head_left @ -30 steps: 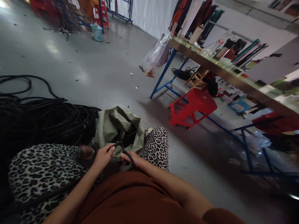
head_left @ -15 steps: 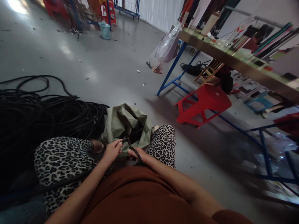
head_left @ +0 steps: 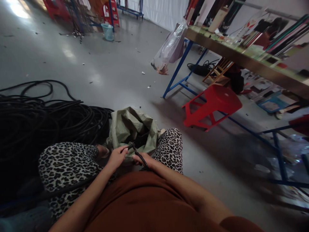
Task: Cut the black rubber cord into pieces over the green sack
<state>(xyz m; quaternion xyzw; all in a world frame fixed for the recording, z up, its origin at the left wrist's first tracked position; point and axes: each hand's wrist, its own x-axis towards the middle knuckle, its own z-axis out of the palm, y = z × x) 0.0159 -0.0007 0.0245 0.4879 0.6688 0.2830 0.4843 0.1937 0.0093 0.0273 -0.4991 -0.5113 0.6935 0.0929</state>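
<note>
My left hand [head_left: 118, 156] is closed on a black cord [head_left: 127, 148], whose end points toward the middle. In my right hand [head_left: 143, 159] are dark scissors [head_left: 139, 155], their handle loop against the palm and their tips at the end of the cord. Both hands are over the near rim of an open green woven sack [head_left: 116, 128]. Dark pieces lie inside the sack, too dim to make out. The sack stands on the floor between my knees. To its left lies a large heap of black cord [head_left: 62, 117].
A red stool [head_left: 212, 104] stands at the right beside a long table [head_left: 231, 51] with blue legs. A plastic bag [head_left: 170, 45] hangs from the table's corner. Farther back are a light blue basket [head_left: 107, 31] and red stools. A person sits beyond the table.
The scissors' blades look closer together at the cord than before, and the cord's end sits straighter. The view has shifted slightly; both hands stay over the sack.
</note>
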